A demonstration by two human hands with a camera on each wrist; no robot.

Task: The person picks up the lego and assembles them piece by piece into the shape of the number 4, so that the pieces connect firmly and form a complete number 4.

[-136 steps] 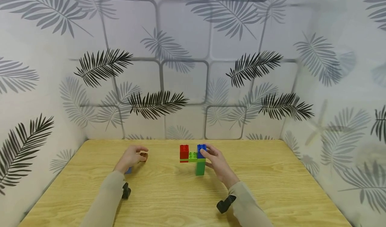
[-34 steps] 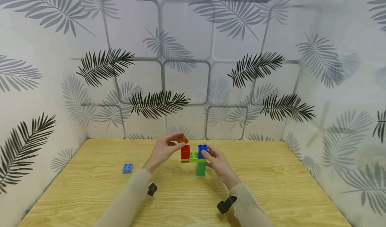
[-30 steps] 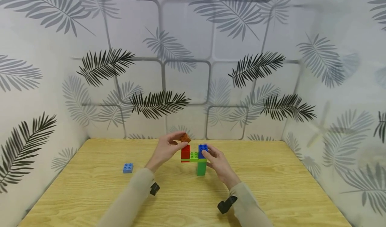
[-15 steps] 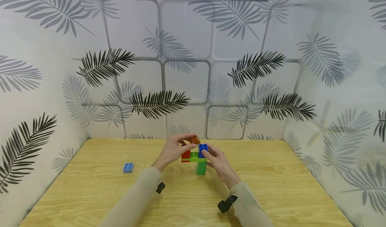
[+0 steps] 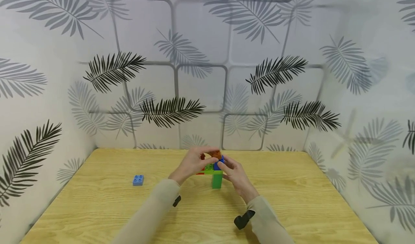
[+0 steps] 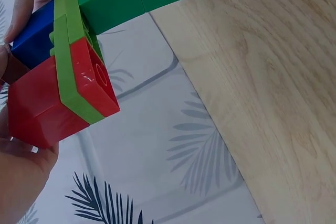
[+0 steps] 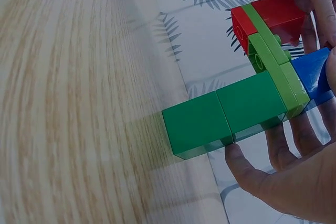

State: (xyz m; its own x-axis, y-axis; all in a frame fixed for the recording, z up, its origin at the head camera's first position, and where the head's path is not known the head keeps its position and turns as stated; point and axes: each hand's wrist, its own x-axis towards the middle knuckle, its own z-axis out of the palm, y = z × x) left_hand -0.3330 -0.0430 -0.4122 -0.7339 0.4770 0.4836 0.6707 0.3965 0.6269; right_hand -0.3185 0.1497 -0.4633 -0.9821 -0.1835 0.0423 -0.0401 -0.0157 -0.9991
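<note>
My left hand (image 5: 194, 162) pinches an orange-brown toy brick (image 5: 215, 154) right at the top of the dark blue brick (image 5: 218, 166). That blue brick stands on one end of a light green plate (image 6: 63, 51), above a column of two green bricks (image 7: 223, 111) that rises from the table. Red bricks (image 6: 39, 103) sit above and below the plate's other end, which juts out over the table. My right hand (image 5: 238, 177) steadies the model, its thumb on the blue brick and its fingers behind. The left hand partly covers the red bricks in the head view.
A light blue brick (image 5: 138, 180) with studs up lies on the wooden table (image 5: 97, 204), left of the model. Behind the table stands a wall with a leaf pattern (image 5: 201, 82).
My left hand has carried the orange-brown brick from the table's left side, past the red bricks, rightward to the dark blue brick. The right hand has kept its place on the model.
</note>
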